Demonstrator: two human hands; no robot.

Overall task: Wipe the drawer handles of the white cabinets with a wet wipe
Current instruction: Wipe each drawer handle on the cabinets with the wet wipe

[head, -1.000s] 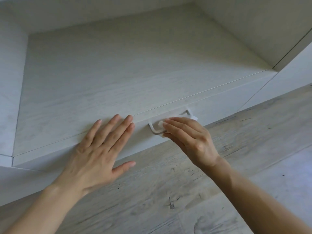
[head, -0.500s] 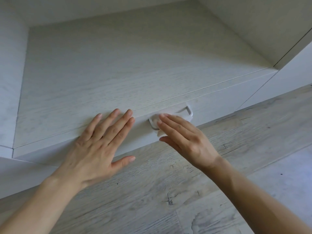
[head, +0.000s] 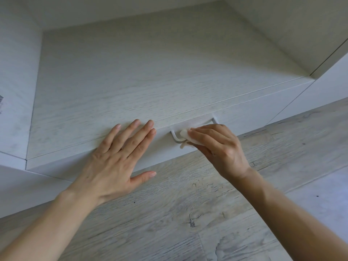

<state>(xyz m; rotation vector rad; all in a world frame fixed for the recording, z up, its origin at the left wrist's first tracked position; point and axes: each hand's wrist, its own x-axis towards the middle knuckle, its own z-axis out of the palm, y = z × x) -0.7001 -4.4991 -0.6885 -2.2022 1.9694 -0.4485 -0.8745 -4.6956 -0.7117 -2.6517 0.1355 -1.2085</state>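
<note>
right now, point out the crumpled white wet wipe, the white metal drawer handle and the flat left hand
crumpled white wet wipe (head: 185,134), head view, bunched left end
white metal drawer handle (head: 174,136), head view, left bend
flat left hand (head: 114,162), head view, back of hand

This looks like a room in a home — fitted furniture rather than a workplace. A low white cabinet (head: 150,72) with a pale wood-grain top sits in a recess between matching white panels, and its drawer front (head: 254,108) carries a slim white handle (head: 174,136). Along the cabinet's front edge the floor (head: 188,213) begins — grey, knotty wood-look laminate planks of the kind laid in living rooms or bedrooms. Soft daylight falls over everything. Which room exactly, one cannot tell.
</note>
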